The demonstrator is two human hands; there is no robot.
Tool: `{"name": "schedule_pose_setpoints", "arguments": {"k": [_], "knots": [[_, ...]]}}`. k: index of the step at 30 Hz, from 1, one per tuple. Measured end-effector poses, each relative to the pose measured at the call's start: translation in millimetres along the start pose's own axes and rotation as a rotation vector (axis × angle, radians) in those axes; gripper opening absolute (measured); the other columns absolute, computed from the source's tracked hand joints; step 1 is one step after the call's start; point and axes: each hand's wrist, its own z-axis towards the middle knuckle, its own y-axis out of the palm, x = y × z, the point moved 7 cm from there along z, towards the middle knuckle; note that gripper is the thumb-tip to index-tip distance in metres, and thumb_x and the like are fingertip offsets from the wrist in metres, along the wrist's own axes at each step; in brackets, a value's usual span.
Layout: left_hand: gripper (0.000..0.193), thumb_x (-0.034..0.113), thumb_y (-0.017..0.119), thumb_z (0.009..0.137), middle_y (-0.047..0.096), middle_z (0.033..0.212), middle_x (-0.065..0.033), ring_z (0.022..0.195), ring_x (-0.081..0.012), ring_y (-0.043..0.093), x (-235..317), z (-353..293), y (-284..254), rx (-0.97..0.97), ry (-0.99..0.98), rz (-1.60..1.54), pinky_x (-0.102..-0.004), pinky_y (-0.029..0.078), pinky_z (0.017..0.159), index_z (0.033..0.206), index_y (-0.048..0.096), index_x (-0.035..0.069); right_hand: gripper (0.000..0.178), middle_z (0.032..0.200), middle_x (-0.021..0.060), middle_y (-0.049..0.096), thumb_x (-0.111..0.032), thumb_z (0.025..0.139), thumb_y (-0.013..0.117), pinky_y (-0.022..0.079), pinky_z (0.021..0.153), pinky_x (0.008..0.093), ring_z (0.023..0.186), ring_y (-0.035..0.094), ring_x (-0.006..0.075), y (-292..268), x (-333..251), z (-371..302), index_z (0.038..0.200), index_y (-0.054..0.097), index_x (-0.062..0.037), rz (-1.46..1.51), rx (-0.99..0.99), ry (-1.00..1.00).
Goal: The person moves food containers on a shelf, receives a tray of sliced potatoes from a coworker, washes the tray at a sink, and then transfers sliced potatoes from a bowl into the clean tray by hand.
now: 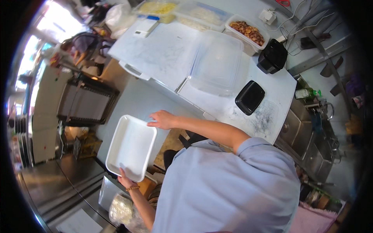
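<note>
A shallow white plastic tray [132, 145] is held out over the floor on my left side, tilted, with nothing visible in it. My left hand [125, 179], with a beaded bracelet at the wrist, grips the near rim, its thumb on the inside of the tray. At the far right corner of the rim is my right hand [163, 119], its fingers closed at the edge; part of its grip is hard to make out. My right arm reaches across in front of the white chest's top.
A white chest top [163, 50] carries a clear lid [217, 62], a black tray [250, 98], a black container [272, 56], a tub of brown food pieces [247, 33] and a scale [146, 27]. Sinks [297, 128] stand right; a steel counter [58, 186] left. Another person [83, 44] bends at far left.
</note>
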Motion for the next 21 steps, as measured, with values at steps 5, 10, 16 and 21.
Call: {"name": "schedule_pose_setpoints", "arguments": {"k": [5, 10, 16, 21], "knots": [[0.038, 0.029, 0.061, 0.091, 0.064, 0.101, -0.0113, 0.084, -0.0220, 0.064, 55, 94, 110, -0.200, -0.092, 0.058, -0.0341, 0.054, 0.070, 0.114, 0.055, -0.002, 0.047, 0.086, 0.0222, 0.066, -0.042, 0.088, 0.057, 0.050, 0.074, 0.0429, 0.081, 0.064, 0.0356, -49, 4, 55, 0.101, 0.063, 0.0027, 0.036, 0.131, 0.102], [0.037, 0.030, 0.053, 0.096, 0.061, 0.110, -0.0056, 0.097, -0.0162, 0.059, 84, 192, 254, -0.695, -0.116, -0.024, -0.0297, 0.051, 0.081, 0.121, 0.053, 0.003, 0.044, 0.059, 0.0169, 0.062, -0.037, 0.089, 0.057, 0.052, 0.055, 0.0404, 0.053, 0.063, 0.0301, -72, 97, 80, 0.077, 0.064, 0.0056, 0.231, 0.415, 0.367], [0.053, 0.029, 0.060, 0.092, 0.058, 0.120, -0.0140, 0.098, -0.0200, 0.061, 139, 287, 341, -0.805, 0.280, 0.343, -0.0325, 0.051, 0.074, 0.137, 0.042, 0.008, 0.047, 0.063, 0.0155, 0.063, -0.036, 0.091, 0.054, 0.049, 0.043, 0.0357, 0.047, 0.062, 0.0235, -118, 145, 91, 0.084, 0.061, 0.0102, 0.318, 0.891, 0.770], [0.042, 0.013, 0.070, 0.079, 0.067, 0.082, -0.0102, 0.066, -0.0161, 0.063, 44, 433, 268, -0.674, 0.379, 1.042, -0.0268, 0.050, 0.063, 0.118, 0.057, 0.004, 0.046, 0.070, 0.0190, 0.064, -0.034, 0.090, 0.056, 0.049, 0.041, 0.0349, 0.047, 0.062, 0.0251, -167, 167, 119, 0.087, 0.060, 0.0117, 0.209, 1.176, 0.808]]}}
